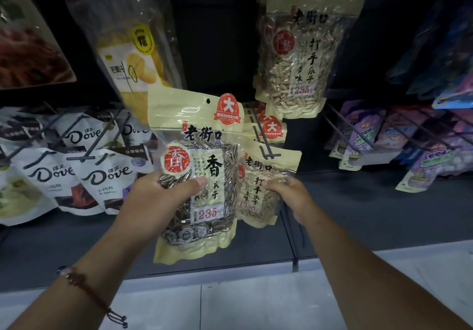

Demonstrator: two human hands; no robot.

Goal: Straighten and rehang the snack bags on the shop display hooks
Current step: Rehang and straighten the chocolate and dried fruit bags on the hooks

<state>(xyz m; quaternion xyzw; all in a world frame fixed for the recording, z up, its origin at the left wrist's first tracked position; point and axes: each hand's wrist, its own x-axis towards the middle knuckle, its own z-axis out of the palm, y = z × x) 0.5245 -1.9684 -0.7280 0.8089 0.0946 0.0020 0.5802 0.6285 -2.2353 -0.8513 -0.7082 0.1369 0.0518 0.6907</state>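
Head view: the left hand [163,196] grips a cream bag of dark striped sunflower seeds [199,171], the thumb [194,183] curled across the front of the clear window and the other fingers hidden behind the pack. The bag stands nearly upright in front of the display, off any hook, its hang hole above the thumb at the top edge, just left of a red badge. A beaded bracelet [84,285] circles the left wrist.

The right hand [289,196] holds a second cream bag of pale seeds [258,189] by its right edge, fingertips [267,184] pinched onto the front, the rest curled round the side. This bag sits just right of the first and partly behind it, and it hangs on a black display hook [266,150] whose tip shows above the fingers. More packs with red badges hang behind it on the same hook.

Above the right fingers hangs another pale seed bag [294,56] on the upper row. Above the left thumb a dried mango bag [133,56] hangs tilted. Left of the left hand are white Dove pouches [102,176] on hooks; well right of the right hand hang purple snack bags [399,140].
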